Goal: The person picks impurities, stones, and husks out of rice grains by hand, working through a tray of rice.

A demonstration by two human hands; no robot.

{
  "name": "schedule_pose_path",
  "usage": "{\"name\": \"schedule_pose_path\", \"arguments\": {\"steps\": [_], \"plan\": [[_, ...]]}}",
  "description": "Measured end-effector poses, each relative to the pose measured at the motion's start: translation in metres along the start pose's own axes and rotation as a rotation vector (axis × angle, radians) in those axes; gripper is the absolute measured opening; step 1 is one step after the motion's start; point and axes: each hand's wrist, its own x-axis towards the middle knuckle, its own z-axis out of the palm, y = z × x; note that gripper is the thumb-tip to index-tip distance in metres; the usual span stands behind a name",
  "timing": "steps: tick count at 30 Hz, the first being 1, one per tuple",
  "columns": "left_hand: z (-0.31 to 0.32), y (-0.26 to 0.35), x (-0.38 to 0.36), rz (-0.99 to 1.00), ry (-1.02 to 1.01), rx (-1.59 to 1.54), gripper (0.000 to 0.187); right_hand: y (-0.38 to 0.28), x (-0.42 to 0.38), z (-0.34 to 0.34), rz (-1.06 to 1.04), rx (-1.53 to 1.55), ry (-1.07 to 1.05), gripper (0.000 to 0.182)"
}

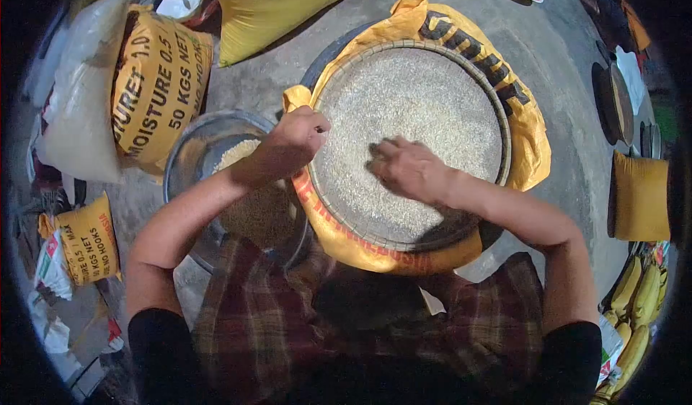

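A round, shallow woven tray [506,127] with a bamboo-like rim holds a layer of pale broken grain [404,81]. It rests on an orange-yellow woven sack [530,160] spread over a dark round container. My left hand [295,138] is closed in a fist at the tray's left rim; whatever its fingers grip is hidden. Palm down, my right hand [412,171] lies on the grain near the middle, fingers bent and slightly apart. Beneath my left forearm stands a metal basin [176,156] with pale grain [238,153] inside.
A printed orange sack [162,81] and a white sack [83,95] stand at the left. Behind is a yellow sack [281,9]. Another printed sack [90,239] sits lower left. On the right are a yellow container [640,197] and several bananas [634,347]. Concrete floor [577,109] lies around.
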Motion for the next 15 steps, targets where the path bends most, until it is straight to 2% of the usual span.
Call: {"name": "schedule_pose_path", "arguments": {"steps": [3, 4, 6, 8, 9, 10, 11, 14, 15], "plan": [[0.016, -0.002, -0.003, -0.036, 0.067, -0.047, 0.021, 0.001, -0.029, -0.027, 0.081, -0.134, 0.006, 0.023], [0.021, 0.002, -0.001, -0.037, 0.067, -0.049, 0.021, 0.011, -0.034, -0.03, 0.151, -0.032, 0.028, 0.022], [0.031, 0.013, 0.004, -0.018, 0.037, 0.168, 0.022, 0.033, -0.034, -0.036, 0.223, 0.07, 0.053, 0.021], [0.049, 0.011, 0.005, 0.013, -0.042, 0.053, 0.021, 0.059, -0.029, -0.041, 0.444, 0.195, 0.164, 0.017], [0.057, 0.013, 0.006, 0.039, -0.119, -0.062, 0.021, 0.072, -0.023, -0.039, 0.445, 0.194, 0.165, 0.017], [0.054, 0.032, 0.014, -0.096, -0.255, -0.11, 0.018, 0.086, -0.017, -0.033, 0.41, 0.199, 0.333, 0.015], [0.054, 0.041, 0.02, -0.097, -0.26, -0.108, 0.018, 0.095, -0.014, -0.027, 0.373, 0.205, 0.502, 0.014], [0.057, 0.049, 0.031, -0.078, -0.244, -0.218, 0.017, 0.096, 0.002, -0.02, 0.375, 0.219, 0.495, 0.011], [0.06, 0.043, 0.037, -0.009, -0.107, -0.229, 0.015, 0.097, 0.0, -0.016, 0.377, 0.222, 0.498, 0.011]]}}
